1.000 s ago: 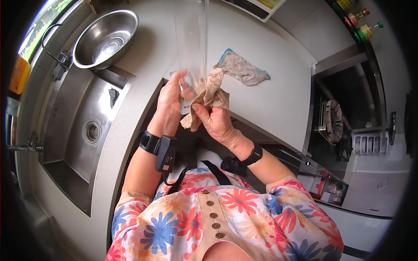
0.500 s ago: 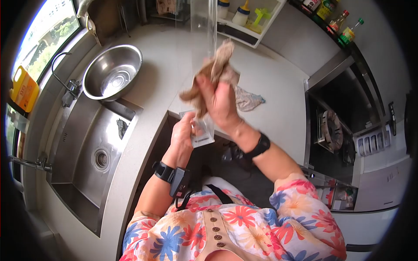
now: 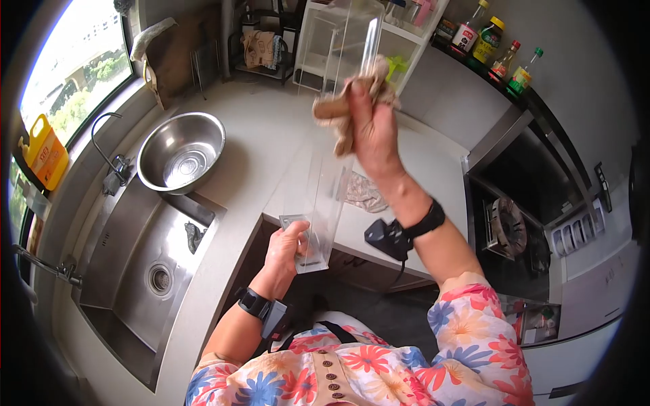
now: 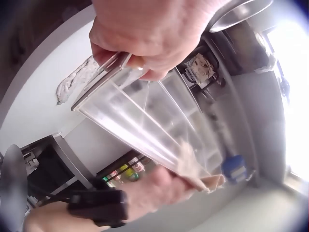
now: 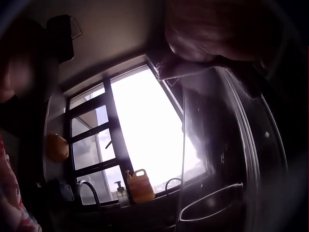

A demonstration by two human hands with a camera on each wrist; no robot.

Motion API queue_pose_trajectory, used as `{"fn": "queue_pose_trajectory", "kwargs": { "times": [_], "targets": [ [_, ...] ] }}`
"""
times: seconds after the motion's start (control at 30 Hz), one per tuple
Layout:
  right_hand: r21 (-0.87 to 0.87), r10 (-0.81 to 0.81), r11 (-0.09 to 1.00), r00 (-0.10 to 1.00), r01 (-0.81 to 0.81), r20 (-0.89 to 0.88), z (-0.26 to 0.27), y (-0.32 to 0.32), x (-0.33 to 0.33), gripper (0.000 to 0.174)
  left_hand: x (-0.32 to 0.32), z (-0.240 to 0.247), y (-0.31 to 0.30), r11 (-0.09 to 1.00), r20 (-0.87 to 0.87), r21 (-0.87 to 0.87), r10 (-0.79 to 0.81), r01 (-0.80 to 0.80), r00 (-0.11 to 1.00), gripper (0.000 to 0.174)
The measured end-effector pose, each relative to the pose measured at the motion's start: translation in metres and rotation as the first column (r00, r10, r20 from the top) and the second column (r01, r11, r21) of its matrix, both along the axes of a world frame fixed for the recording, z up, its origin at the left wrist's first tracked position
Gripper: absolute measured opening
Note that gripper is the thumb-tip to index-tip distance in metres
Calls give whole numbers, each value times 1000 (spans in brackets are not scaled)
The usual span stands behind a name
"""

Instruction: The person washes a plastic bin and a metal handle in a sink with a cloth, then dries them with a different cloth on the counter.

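Note:
A long clear plastic container (image 3: 318,203) stretches away from me over the counter. My left hand (image 3: 281,254) grips its flat near end, thumb on top; the left wrist view shows that hand (image 4: 149,34) curled over the rim. Farther along, my right hand (image 3: 378,139) holds a crumpled beige cloth (image 3: 332,111) against the container's side near the far end. The fingers under the cloth are partly hidden. On the counter behind the container lies a second, greyish cloth (image 3: 365,194). In the right wrist view my right hand (image 5: 207,34) is dark, close above the clear wall.
A steel bowl (image 3: 152,152) stands by the sink (image 3: 128,264) on the left. White shelving (image 3: 406,34) is at the back, and bottles (image 3: 487,40) line a ledge at the upper right. The stove (image 3: 508,230) is at the right, a yellow jug (image 3: 46,152) by the window.
My right hand with the beige cloth has moved away from me along the container, from its near end toward the far end. My left hand keeps its grip. The head view has tilted up.

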State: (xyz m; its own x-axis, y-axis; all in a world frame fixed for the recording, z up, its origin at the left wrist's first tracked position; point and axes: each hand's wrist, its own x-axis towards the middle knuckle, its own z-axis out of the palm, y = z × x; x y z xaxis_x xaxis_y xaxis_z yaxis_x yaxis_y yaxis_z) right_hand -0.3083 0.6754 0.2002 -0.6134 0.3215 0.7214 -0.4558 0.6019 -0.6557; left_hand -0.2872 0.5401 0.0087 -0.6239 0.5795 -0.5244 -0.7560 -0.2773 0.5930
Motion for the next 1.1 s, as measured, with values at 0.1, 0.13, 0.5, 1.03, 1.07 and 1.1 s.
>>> {"fn": "queue_pose_trajectory", "kwargs": {
  "times": [0.1,0.13,0.5,1.03,1.07,1.1],
  "targets": [
    [-97,56,994,994,-46,99,54,42,-25,44,13,-4,0,999,-38,-24,-27,26,999,16],
    [-127,48,991,991,-32,123,71,48,-23,44,17,0,-1,999,-15,-25,-27,27,1000,16],
    [109,-42,994,922,1,384,-95,-38,53,26,-1,-12,14,968,156,240,36,-73,987,17],
    [306,-302,945,667,116,681,-150,42,117,22,-29,-53,-26,916,96,359,-227,179,969,20],
    [357,-370,921,635,155,679,-139,52,106,22,-26,-46,-24,916,99,350,-243,195,965,20],
    [435,-399,893,657,117,640,-146,69,93,26,-20,-39,-21,958,95,251,-164,136,982,17]
  ]
}}
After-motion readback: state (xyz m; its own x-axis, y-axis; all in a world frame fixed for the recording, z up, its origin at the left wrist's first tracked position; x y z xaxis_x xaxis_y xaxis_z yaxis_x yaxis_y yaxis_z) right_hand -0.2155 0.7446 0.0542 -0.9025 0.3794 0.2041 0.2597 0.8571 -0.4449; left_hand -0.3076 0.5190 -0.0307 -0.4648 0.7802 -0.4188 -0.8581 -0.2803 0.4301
